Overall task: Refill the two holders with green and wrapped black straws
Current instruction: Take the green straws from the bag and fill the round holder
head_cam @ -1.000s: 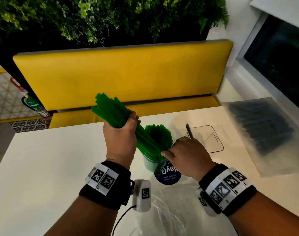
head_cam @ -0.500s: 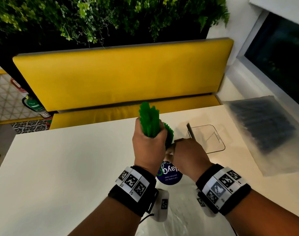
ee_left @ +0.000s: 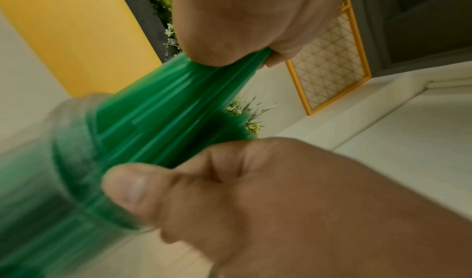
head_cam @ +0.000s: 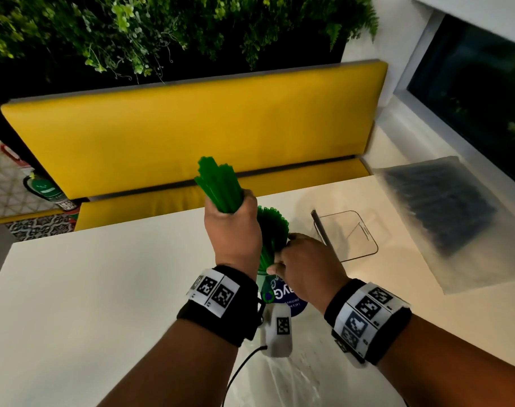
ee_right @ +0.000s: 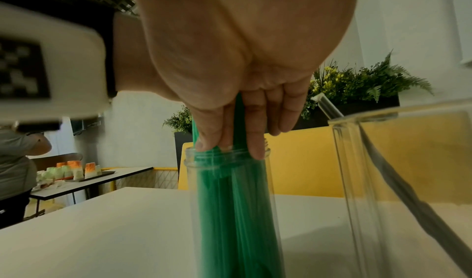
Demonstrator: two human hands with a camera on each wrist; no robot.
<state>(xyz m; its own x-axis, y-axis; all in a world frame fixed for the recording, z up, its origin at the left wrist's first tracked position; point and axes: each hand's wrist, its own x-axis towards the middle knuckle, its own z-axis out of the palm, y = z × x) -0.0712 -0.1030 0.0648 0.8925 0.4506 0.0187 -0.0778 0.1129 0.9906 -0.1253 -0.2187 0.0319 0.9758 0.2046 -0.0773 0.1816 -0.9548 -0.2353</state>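
My left hand [head_cam: 232, 230] grips a bundle of green straws [head_cam: 219, 183] and holds it nearly upright, leaning a little left. The bundle's lower ends reach into the round clear holder [ee_right: 230, 181], which stands on the white table and has green straws [head_cam: 272, 227] inside. At the holder's mouth my right hand [head_cam: 304, 267] holds those straws, with thumb [ee_left: 127, 185] and fingers [ee_right: 253, 139] on either side of them. The square clear holder [head_cam: 350, 239] to the right contains one black straw [head_cam: 320, 227]. A bag of wrapped black straws [head_cam: 444, 207] lies at the far right.
A crumpled clear plastic bag [head_cam: 282, 377] lies on the white table [head_cam: 103, 289] near my wrists. A yellow bench back [head_cam: 191, 127] runs behind the table, under green plants. A person stands by another table with cups [ee_right: 74, 171] in the distance.
My left hand swung the green bundle from a steep left tilt to nearly upright and carried it right, over the round holder. The right hand stayed at the holder's mouth.
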